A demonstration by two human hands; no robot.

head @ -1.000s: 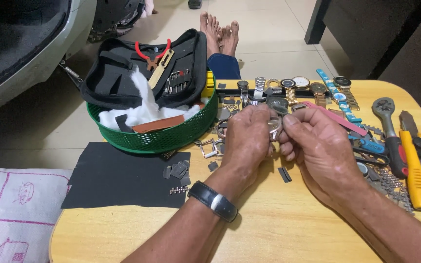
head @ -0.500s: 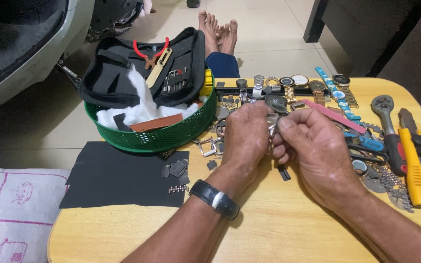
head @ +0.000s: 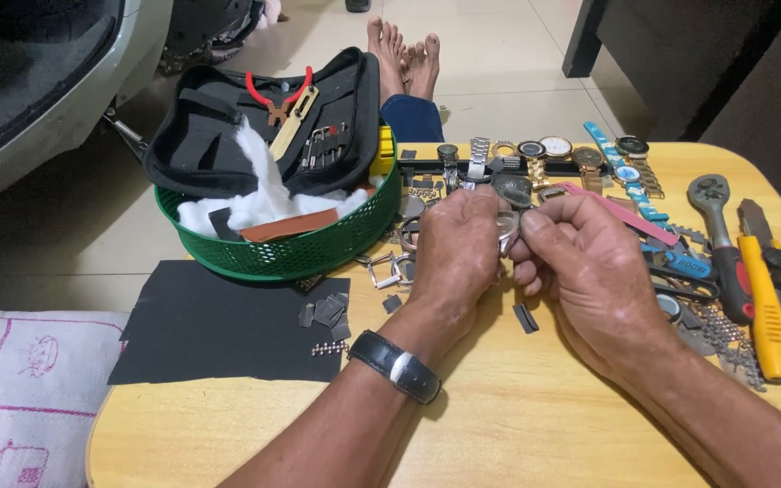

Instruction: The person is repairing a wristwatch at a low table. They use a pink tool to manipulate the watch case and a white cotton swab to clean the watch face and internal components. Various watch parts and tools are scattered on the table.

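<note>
Nearest the camera, a black wristband (head: pixel 397 366) is worn on the left forearm, above the pale wooden table (head: pixel 517 425). Further in, the left hand (head: pixel 456 246) and the right hand (head: pixel 589 271) are brought together over the middle of the table, and a small silver-coloured metal watch part (head: pixel 506 228) is pinched between the fingertips of both. Both hands are closed on it. Only a narrow strip of it can be seen between the fingers: it is shiny and grey, and the visible part runs roughly up and down in the view. Its full shape, its long axis and the way it points cannot be told, as most of it is covered by the fingers.

Just below the hands a small dark link (head: pixel 525 318) lies on the table. To the left a black mat (head: pixel 219 325) is spread, with small dark pieces near its right edge. To the right a yellow utility knife (head: pixel 770 307) and a ratchet wrench (head: pixel 720 244) lie side by side. Further off, a green basket (head: pixel 291 253) holds a black tool pouch (head: pixel 264 126) and white wadding. Beyond the hands a row of wristwatches (head: pixel 553 154) is laid out along the far edge of the table.
</note>
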